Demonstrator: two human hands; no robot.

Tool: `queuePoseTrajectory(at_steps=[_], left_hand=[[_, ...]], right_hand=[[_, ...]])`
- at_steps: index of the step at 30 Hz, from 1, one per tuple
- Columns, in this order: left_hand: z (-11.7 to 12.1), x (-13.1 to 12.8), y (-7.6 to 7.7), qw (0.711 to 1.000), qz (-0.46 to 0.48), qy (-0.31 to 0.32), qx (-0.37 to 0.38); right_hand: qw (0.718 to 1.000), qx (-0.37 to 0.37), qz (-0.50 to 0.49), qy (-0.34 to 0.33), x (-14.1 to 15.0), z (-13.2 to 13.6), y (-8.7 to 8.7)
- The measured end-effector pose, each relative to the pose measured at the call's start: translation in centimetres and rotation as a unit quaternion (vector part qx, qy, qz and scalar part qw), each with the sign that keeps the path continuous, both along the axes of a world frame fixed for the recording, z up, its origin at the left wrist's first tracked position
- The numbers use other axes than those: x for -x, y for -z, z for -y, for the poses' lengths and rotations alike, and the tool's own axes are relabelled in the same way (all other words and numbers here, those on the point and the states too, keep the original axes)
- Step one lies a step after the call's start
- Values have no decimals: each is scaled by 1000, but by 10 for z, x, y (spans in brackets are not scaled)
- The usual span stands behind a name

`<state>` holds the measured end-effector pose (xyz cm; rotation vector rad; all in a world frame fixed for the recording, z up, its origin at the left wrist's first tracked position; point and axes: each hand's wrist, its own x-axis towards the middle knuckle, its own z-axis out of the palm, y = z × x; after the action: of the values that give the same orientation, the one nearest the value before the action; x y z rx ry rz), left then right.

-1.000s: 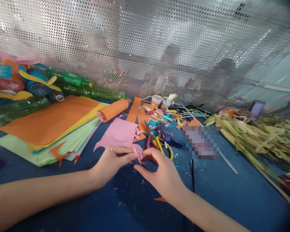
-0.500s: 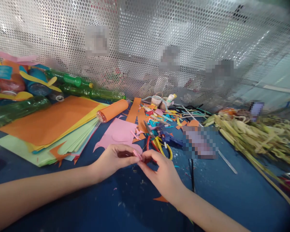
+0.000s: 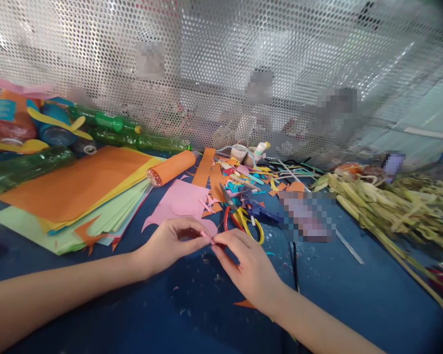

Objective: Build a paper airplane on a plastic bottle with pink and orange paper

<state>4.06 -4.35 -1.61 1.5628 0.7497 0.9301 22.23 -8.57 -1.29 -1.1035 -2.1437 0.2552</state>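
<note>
Left hand [image 3: 172,248] and right hand [image 3: 253,265] pinching a pink scrap [image 3: 207,236], pink sheet [image 3: 180,201] and scissors [image 3: 243,216] just beyond, paper stack [image 3: 81,191] to the left, husks [image 3: 384,211] right.

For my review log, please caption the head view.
Two bare hands pinch a small pink paper piece above a blue craft table.

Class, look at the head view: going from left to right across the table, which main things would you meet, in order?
Stack of coloured paper → orange-wrapped bottle → orange paper strips → yellow scissor handles → long pale-green and yellowish plant strips.
</note>
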Motion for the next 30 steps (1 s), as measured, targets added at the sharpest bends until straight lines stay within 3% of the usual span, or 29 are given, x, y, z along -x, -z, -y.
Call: queuePoseTrajectory(at_steps=[5,10,14,18,21,23,26,28,30], left_hand=[[-3,3,-2,994,-52,19,-99],[-3,5,-2,978,-88,-8,-191],[0,5,-1,971,-104,-26,-213],[2,4,2,967,-128,-37,-218],[2,4,3,962,-132,-44,-233],[2,5,3,957,-137,-45,-251],[2,7,1,940,-149,-22,-305],[1,9,0,926,-145,-2,-349],[1,11,1,916,-139,13,-376]], right_hand=[[995,-70,71,-27,-2,-2,-2],[993,-93,77,-11,-3,-2,-3],[978,-152,138,-39,-9,0,-5],[937,-240,247,-64,-15,2,-13],[928,-253,267,-64,-15,2,-14],[957,-200,206,-49,-12,1,-13],[1000,2,20,7,-6,0,-11],[983,155,-96,12,-3,-1,-11],[955,251,-158,-10,-1,-2,-11]])
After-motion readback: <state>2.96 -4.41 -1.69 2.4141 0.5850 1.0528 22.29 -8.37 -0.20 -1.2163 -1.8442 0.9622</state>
